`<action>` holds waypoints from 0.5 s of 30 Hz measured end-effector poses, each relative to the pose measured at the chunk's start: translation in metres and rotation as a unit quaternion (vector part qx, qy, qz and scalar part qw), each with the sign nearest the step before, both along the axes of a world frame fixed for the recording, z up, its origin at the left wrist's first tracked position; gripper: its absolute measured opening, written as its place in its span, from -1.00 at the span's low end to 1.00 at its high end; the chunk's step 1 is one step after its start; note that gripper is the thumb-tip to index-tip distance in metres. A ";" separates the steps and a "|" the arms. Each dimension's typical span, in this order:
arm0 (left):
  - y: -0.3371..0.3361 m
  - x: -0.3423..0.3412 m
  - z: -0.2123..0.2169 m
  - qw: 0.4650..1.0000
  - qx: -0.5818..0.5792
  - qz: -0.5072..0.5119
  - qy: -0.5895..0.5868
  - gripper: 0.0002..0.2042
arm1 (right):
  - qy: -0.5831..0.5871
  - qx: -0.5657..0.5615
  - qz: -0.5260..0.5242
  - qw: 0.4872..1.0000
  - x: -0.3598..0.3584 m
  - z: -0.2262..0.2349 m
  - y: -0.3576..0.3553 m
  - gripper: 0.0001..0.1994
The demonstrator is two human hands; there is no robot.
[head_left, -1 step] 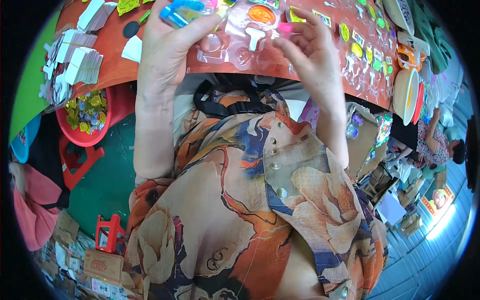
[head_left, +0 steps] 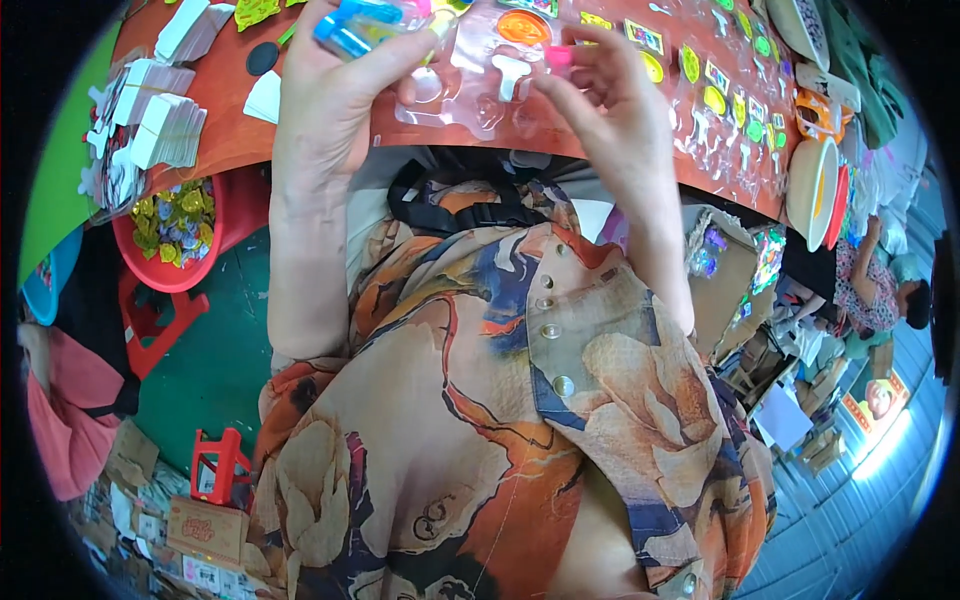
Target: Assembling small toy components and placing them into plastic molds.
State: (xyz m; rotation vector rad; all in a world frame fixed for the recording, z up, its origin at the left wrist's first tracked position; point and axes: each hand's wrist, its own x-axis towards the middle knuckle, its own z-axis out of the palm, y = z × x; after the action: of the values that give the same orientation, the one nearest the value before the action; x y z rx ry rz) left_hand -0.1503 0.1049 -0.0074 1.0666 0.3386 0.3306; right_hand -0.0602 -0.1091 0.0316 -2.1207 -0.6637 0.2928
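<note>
My left hand (head_left: pixel 335 105) is closed around several small translucent tubes (head_left: pixel 345 38), mostly blue, at the top edge of the view. A bit of pink and yellow shows among its fingers. Between the thumb and fingers of my right hand (head_left: pixel 625 120) is a small pink piece (head_left: pixel 558 58). Both hands hover over a clear moulded plastic tray (head_left: pixel 455 115) on the red-brown table. In that tray lie an orange round piece (head_left: pixel 524 27) and a white T-shaped piece (head_left: pixel 510 68).
More filled clear trays (head_left: pixel 735 125) cover the table's right side. Bundled white cards (head_left: pixel 165 130) and a black disc (head_left: pixel 262 58) lie on the left. Below the edge stands a red basin (head_left: pixel 165 285) of wrapped yellow pieces. Pale bowls (head_left: pixel 808 190) sit at the far right.
My right hand has shifted slightly left with the pink piece, bringing it nearer the white T-shaped piece. The tubes in my left hand have moved a little to the left.
</note>
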 end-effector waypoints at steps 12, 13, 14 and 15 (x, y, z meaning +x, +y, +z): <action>0.012 -0.025 0.004 0.996 -0.057 0.067 -0.013 -0.49 | -0.200 -0.143 -0.004 0.969 -0.004 -0.017 0.015 -0.64; 0.012 -0.026 0.001 0.996 -0.059 0.064 -0.007 -0.48 | -0.156 -0.122 -0.005 0.980 -0.001 -0.015 0.015 -0.65; 0.012 -0.026 -0.001 0.996 -0.062 0.063 -0.002 -0.48 | -0.134 -0.113 -0.008 0.984 0.006 -0.014 0.017 -0.69; 0.010 -0.026 -0.002 0.996 -0.066 0.061 0.003 -0.48 | -0.138 -0.111 -0.009 0.984 0.012 -0.014 0.022 -0.69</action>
State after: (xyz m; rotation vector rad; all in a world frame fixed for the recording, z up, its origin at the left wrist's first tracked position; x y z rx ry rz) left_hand -0.1761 0.1152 -0.0094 0.9200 0.4263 0.4082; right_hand -0.0485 -0.0875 0.0173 -2.4065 -0.8012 0.0645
